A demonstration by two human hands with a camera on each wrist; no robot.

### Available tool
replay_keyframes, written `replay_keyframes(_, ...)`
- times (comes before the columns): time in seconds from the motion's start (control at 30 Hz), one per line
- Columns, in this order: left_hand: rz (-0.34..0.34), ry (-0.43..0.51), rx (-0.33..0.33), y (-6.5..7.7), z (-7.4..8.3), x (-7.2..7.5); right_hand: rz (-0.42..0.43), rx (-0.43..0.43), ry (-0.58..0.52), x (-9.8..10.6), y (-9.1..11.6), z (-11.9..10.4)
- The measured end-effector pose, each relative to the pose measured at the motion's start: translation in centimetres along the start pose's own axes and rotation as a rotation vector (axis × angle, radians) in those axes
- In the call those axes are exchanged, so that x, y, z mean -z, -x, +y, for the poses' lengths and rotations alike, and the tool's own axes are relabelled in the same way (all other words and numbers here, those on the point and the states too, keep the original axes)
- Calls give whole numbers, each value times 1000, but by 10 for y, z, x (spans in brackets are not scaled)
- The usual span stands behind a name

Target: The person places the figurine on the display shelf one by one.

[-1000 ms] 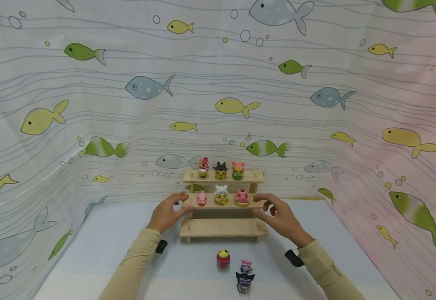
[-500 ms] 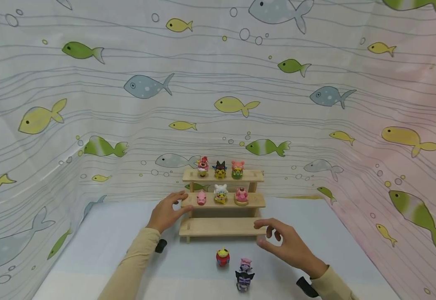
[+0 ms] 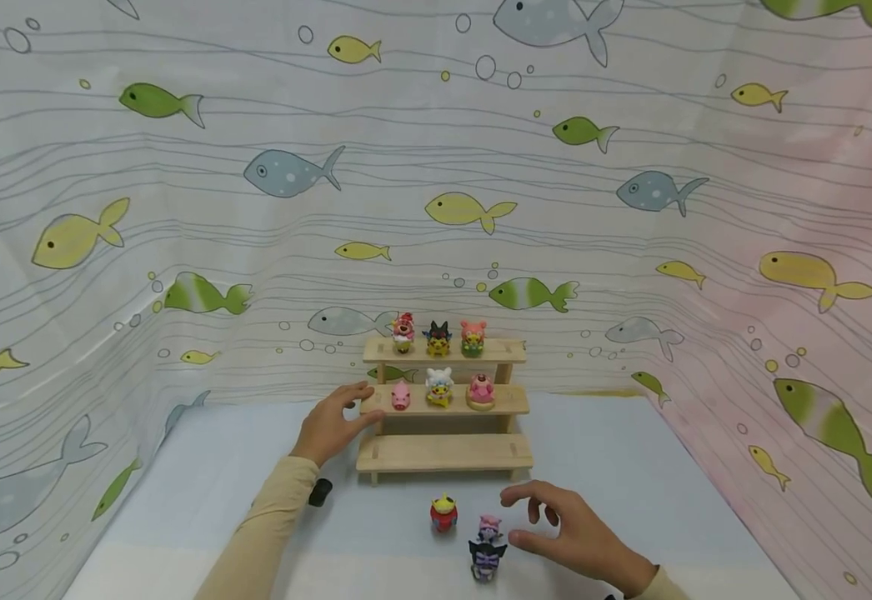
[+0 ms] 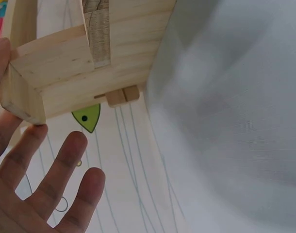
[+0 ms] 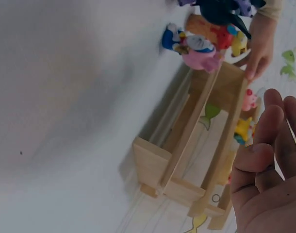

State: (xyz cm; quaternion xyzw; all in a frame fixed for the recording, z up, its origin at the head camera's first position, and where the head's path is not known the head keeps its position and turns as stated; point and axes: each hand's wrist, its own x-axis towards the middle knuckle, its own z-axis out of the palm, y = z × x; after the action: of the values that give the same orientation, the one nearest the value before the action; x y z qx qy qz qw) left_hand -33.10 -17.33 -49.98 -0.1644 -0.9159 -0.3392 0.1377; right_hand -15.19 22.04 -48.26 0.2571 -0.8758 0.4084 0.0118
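A three-step wooden display stand stands at the back of the table. My left hand holds the left end of its middle step between thumb and fingers; the left wrist view shows fingertips at the board's end. My right hand is apart from everything, its fingers loosely bent, just right of a small figurine with a pink top. Directly in front of that one is a black-and-purple figurine. Left of them stands a red figurine with a yellow head.
On the top step are a red-and-pink figurine, a dark-eared yellow one and a pink-hooded one. The middle step bears a pink pig, a white-hooded figurine and a pink one. Fish-patterned cloth walls surround the table.
My right hand has left the right end of the middle step and come down toward the front figurines. The left hand stays on the stand. The figurines have not moved.
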Motion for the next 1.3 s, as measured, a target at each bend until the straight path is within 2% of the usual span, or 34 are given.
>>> replay_keyframes(0.17,6,-4,-7,0,1,1,-81,5,-45,-8,4,1)
replay_keyframes(0.3,6,-5,-5,1,1,1,-147,46,-67,-16,5,3)
replay_keyframes(0.47,12,2,-6,1,2,2,-192,57,-90,-22,6,3)
replay_keyframes(0.83,-6,-14,-12,0,2,3,-211,105,-111,-29,6,6)
replay_keyframes(1.0,-35,-74,-62,1,4,6,-197,131,-94,-32,4,6)
replay_keyframes(1.13,-64,-131,-106,8,7,11,-197,129,-86,-32,4,5)
replay_keyframes(1.3,-48,-151,-85,23,11,17,-209,106,-60,-32,4,4)
